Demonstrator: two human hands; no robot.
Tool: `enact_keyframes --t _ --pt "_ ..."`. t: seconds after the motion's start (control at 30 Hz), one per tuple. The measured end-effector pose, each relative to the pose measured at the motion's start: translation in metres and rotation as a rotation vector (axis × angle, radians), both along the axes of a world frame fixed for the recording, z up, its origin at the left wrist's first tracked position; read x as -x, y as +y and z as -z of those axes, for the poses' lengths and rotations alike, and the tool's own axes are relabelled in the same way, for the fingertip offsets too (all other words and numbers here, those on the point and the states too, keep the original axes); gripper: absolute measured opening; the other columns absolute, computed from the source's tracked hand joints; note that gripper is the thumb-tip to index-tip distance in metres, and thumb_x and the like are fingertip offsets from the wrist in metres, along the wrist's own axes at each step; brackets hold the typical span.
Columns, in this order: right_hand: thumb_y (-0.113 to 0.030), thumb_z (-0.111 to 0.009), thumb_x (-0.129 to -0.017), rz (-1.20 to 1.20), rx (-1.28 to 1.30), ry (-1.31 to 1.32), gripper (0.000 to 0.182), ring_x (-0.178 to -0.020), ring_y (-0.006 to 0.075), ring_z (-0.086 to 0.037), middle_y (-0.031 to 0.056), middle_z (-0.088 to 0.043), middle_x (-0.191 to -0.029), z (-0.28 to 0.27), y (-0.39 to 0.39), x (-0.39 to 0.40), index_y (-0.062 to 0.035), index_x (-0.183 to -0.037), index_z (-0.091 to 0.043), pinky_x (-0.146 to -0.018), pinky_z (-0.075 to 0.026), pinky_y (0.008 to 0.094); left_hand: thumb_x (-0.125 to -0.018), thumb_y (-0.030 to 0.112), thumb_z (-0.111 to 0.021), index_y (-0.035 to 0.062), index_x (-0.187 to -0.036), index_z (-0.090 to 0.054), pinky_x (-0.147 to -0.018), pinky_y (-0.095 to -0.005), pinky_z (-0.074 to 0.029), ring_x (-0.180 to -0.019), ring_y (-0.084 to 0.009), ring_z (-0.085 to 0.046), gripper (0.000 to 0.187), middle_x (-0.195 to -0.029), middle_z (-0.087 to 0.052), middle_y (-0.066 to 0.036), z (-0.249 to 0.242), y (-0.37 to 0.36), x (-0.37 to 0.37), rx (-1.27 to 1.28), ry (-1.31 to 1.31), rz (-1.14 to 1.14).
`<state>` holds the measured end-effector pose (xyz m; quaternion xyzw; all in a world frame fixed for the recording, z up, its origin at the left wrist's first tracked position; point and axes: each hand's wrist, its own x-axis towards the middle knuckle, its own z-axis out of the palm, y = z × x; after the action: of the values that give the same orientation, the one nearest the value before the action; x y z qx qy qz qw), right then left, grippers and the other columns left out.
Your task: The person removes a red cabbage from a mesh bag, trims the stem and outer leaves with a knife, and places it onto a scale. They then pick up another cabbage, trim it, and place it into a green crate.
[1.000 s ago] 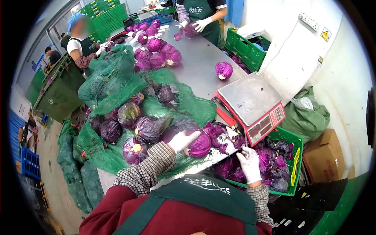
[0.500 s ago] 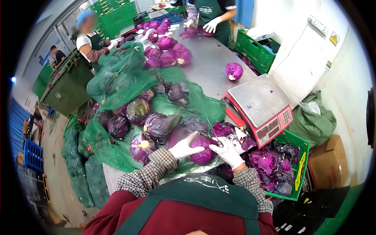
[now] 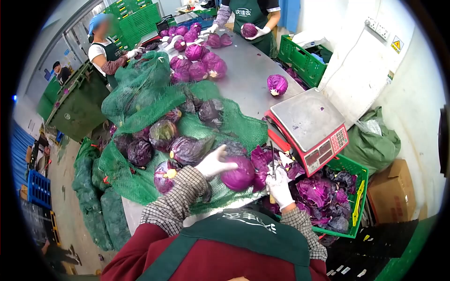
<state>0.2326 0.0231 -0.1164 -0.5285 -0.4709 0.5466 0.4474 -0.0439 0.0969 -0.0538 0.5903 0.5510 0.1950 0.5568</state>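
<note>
My white-gloved left hand (image 3: 214, 164) is open, thumb and fingers spread, at the left side of a peeled red cabbage (image 3: 237, 173). My gloved right hand (image 3: 280, 188) is closed around a knife (image 3: 273, 158), its thin blade pointing up and away from me. Loose purple leaves (image 3: 259, 159) lie between the cabbage and my right hand. Unpeeled, darker red cabbages (image 3: 191, 151) rest on a green mesh bag (image 3: 246, 126) to the left and beyond. One cabbage with a pale cut stem (image 3: 164, 177) sits near my left sleeve.
A red scale (image 3: 307, 126) stands on the metal table (image 3: 248, 70), with a lone cabbage (image 3: 277, 85) behind it. Below right, a green crate (image 3: 358, 192) holds trimmed leaves. Peeled cabbages (image 3: 199, 65) are piled farther back. Two co-workers (image 3: 248, 23) (image 3: 105, 51) stand around the table.
My hands have come apart from the cabbage: the left shifted left and opened, the right moved slightly right and down, its knife now upright. The far co-worker has lifted a cabbage.
</note>
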Motion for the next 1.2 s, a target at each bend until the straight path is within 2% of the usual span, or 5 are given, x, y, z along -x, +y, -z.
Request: enact_keyframes --t 0.23,0.33,0.4,0.43,1.2 --pt "-0.010 -0.057 -0.093 0.097 -0.695 -0.531 0.019 -0.053 0.0082 -0.050 0.0015 -0.055 -0.071 -0.017 -0.009 0.020 -0.0046 -0.111 -0.056 -0.050 -0.043 0.0231 -0.057 0.056 -0.087 -0.0113 -0.149 -0.009 -0.119 -0.0405 -0.021 -0.144 -0.0378 -0.023 0.137 -0.152 -0.021 -0.032 0.019 -0.041 0.004 -0.277 0.075 -0.089" --pt "-0.002 -0.053 -0.088 0.241 -0.034 -0.232 0.015 -0.066 0.0124 -0.056 0.0028 -0.058 -0.077 -0.058 -0.035 -0.052 -0.0018 -0.100 -0.063 -0.059 -0.048 0.0268 -0.055 0.056 -0.088 -0.0104 -0.149 -0.004 -0.118 -0.0419 -0.023 -0.142 -0.0425 -0.023 0.142 -0.152 -0.019 -0.033 0.021 -0.036 0.009 -0.297 0.113 -0.017" --pt "-0.003 -0.060 -0.085 0.144 -0.529 -1.172 0.012 -0.080 0.0212 -0.061 0.0103 -0.061 -0.084 -0.040 -0.048 -0.121 -0.0018 -0.097 -0.063 -0.071 -0.052 0.0306 -0.054 0.054 -0.089 -0.0089 -0.150 -0.001 -0.117 -0.0435 -0.025 -0.141 -0.0468 -0.025 0.145 -0.152 -0.017 -0.035 0.017 -0.037 0.009 -0.400 0.299 0.094" --pt "-0.004 -0.067 -0.081 0.337 -0.180 -0.366 0.017 -0.088 0.0273 -0.061 0.0152 -0.060 -0.095 -0.043 -0.054 -0.115 -0.0010 -0.097 -0.064 -0.078 -0.052 0.0352 -0.054 0.055 -0.089 -0.0086 -0.150 0.000 -0.117 -0.0433 -0.024 -0.142 -0.0461 -0.023 0.146 -0.152 -0.016 -0.035 0.009 -0.039 0.005 -0.375 0.365 0.118" --pt "-0.011 -0.068 -0.080 0.026 -0.330 -0.537 0.036 -0.078 0.0267 -0.061 0.0144 -0.061 -0.092 -0.049 -0.002 0.046 -0.0007 -0.113 -0.056 -0.073 -0.051 0.0364 -0.062 0.051 -0.081 -0.0125 -0.146 -0.012 -0.077 -0.0458 -0.056 -0.105 -0.0462 -0.055 0.126 -0.127 -0.042 -0.039 -0.041 -0.053 -0.085 -0.573 0.890 0.215"
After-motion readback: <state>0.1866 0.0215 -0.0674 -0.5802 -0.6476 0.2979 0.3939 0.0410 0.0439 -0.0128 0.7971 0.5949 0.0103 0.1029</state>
